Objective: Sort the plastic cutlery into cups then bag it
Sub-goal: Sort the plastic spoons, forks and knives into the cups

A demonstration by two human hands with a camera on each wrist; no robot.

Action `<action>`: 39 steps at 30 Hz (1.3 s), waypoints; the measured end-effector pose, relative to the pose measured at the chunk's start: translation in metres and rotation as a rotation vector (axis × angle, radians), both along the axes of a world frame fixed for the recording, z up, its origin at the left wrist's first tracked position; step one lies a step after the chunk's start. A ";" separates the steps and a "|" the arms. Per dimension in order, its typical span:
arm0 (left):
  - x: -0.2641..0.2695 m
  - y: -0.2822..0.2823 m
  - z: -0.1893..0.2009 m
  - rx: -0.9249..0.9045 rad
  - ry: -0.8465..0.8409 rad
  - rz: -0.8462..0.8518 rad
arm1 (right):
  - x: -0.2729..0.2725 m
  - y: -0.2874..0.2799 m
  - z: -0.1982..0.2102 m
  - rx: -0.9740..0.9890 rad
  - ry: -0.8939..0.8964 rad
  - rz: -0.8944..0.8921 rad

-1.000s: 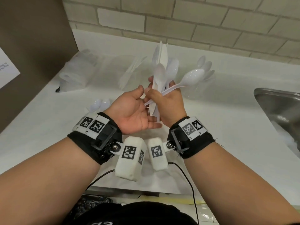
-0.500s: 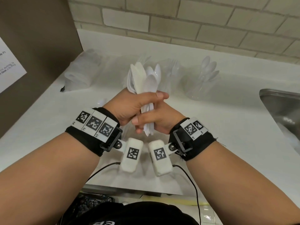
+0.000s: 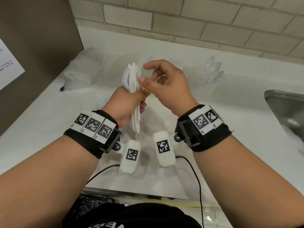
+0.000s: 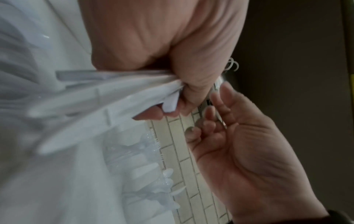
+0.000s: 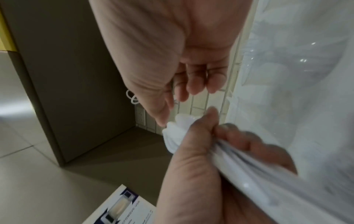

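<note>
My left hand (image 3: 126, 104) grips a bundle of white plastic cutlery (image 3: 132, 79) upright above the white counter (image 3: 49, 122). Rounded spoon ends stick out above the fist and the handles fan out below it. In the left wrist view the fingers (image 4: 191, 86) are curled round the bundle (image 4: 107, 97). My right hand (image 3: 166, 84) hovers just to the right of the bundle, fingers loosely curled and holding nothing; its thumb tip is close to the bundle's top (image 5: 178, 130). A clear cup of spoons (image 3: 212, 71) stands at the back right. A clear cup of forks (image 3: 178, 64) is partly hidden behind my right hand.
A crumpled pile of clear plastic (image 3: 79, 74) lies at the back left by the brown panel (image 3: 36, 46). A steel sink (image 3: 287, 111) is set in the counter at the right. The tiled wall (image 3: 197, 22) closes the back.
Both hands were clasped round the bundle half a second ago. My right hand has let go and lifted up to the right; the left hand alone holds the cutlery.
</note>
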State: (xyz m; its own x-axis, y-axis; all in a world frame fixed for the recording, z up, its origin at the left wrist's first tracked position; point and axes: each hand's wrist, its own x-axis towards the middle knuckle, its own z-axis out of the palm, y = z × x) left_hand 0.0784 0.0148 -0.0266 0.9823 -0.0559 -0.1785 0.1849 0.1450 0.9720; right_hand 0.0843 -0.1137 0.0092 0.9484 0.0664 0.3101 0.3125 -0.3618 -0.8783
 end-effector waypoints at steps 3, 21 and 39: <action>0.001 -0.004 0.000 0.034 -0.009 -0.064 | 0.002 0.007 -0.001 -0.203 0.027 0.030; 0.006 -0.003 -0.010 0.130 -0.078 -0.134 | 0.019 -0.007 0.009 0.165 0.254 -0.008; 0.012 -0.005 -0.023 0.158 -0.057 -0.168 | 0.032 -0.010 0.015 0.289 0.204 -0.156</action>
State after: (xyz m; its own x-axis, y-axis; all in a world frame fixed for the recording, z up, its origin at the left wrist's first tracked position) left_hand 0.0908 0.0102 -0.0497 0.9703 -0.1951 -0.1427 0.1381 -0.0375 0.9897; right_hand 0.1159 -0.1234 0.0238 0.9844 -0.1459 0.0984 0.0811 -0.1199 -0.9895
